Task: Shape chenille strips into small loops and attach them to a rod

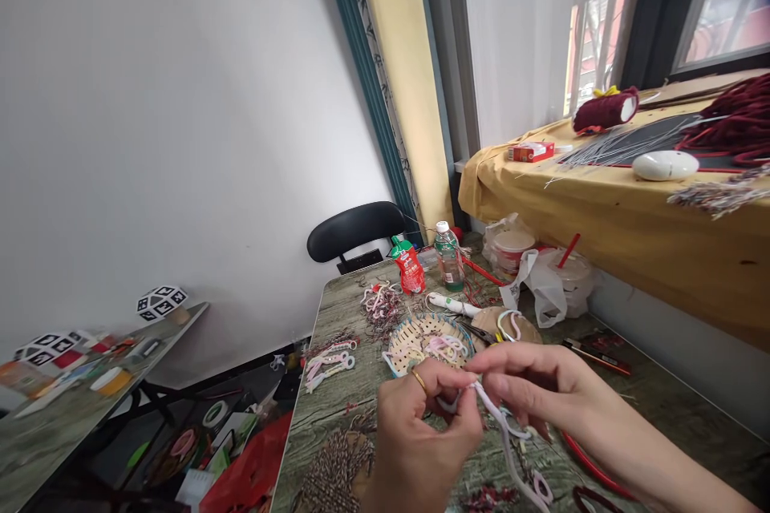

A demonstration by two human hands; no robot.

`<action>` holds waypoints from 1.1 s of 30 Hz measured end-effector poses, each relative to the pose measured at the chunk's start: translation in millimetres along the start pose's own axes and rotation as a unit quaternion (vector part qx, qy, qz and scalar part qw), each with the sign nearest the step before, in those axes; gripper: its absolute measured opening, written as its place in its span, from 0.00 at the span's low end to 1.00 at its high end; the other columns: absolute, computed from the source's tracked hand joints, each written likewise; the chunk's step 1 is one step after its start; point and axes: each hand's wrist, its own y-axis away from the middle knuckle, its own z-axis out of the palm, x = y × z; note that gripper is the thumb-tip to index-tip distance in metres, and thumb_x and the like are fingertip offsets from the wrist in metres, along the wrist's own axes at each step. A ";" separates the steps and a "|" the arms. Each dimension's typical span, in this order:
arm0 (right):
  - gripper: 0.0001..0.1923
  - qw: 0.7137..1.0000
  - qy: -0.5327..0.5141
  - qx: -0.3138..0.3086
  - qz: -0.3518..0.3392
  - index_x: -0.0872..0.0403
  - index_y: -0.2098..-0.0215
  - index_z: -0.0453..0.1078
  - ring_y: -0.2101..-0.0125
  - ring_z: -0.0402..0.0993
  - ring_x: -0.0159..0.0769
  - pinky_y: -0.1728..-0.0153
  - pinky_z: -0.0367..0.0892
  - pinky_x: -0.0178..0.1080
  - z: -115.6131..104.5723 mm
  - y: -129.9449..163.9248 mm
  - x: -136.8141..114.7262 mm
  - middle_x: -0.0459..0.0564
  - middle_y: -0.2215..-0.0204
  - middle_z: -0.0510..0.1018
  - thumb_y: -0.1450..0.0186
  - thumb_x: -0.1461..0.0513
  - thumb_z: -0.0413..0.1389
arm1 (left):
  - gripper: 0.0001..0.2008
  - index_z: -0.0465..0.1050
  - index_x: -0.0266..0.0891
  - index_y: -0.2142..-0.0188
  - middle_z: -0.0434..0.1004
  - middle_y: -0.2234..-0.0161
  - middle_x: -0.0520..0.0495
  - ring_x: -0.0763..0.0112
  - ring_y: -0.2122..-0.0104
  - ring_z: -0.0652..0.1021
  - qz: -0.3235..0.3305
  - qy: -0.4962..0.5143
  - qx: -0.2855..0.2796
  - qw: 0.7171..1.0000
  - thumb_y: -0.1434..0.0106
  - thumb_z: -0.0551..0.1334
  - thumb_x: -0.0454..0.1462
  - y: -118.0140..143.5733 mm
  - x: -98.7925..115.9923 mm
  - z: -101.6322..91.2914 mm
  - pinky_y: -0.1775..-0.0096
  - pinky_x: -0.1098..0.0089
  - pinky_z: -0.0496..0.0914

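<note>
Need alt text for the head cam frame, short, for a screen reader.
Two bare hands meet low in the frame, the left hand and right hand pinching a white fuzzy cord between them over a cluttered table. Behind them sit a woven basket of pastel loops, a red pouch and a water bottle.

White wall (pixel 150 96), barred window (pixel 601 8), black chair (pixel 354 228), yellow-draped bench (pixel 601 208).
</note>
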 end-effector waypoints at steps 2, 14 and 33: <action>0.10 0.999 -0.027 -0.037 0.023 0.53 0.69 0.76 0.81 0.58 0.25 0.80 0.52 0.30 0.8 -1.5 -0.8 0.43 0.81 0.71 0.43 0.55 0.61 | 0.05 0.73 0.34 0.75 0.76 0.81 0.47 0.74 0.84 0.72 -0.026 0.038 -0.007 0.999 0.48 0.58 0.31 0.2 -0.6 1.8 0.80 0.75 0.68; 0.13 0.988 -0.111 -0.089 0.067 0.59 0.77 0.76 0.83 0.67 0.23 0.81 0.61 0.24 -4.7 -5.3 -1.3 0.47 0.83 0.76 0.46 0.55 0.64 | 0.03 0.75 0.35 0.78 0.74 0.85 0.50 0.79 0.86 0.69 -0.142 0.178 0.018 0.974 0.51 0.62 0.33 3.9 1.8 12.9 0.82 0.78 0.64; 0.06 0.997 0.076 0.005 -0.028 0.55 0.78 0.71 0.80 0.60 0.26 0.79 0.56 0.29 4.6 -5.5 -8.5 0.42 0.83 0.70 0.45 0.62 0.60 | 0.04 0.77 0.36 0.79 0.73 0.88 0.54 0.82 0.88 0.71 -0.206 0.308 0.004 0.929 0.55 0.65 0.27 -0.8 10.9 4.3 0.84 0.84 0.65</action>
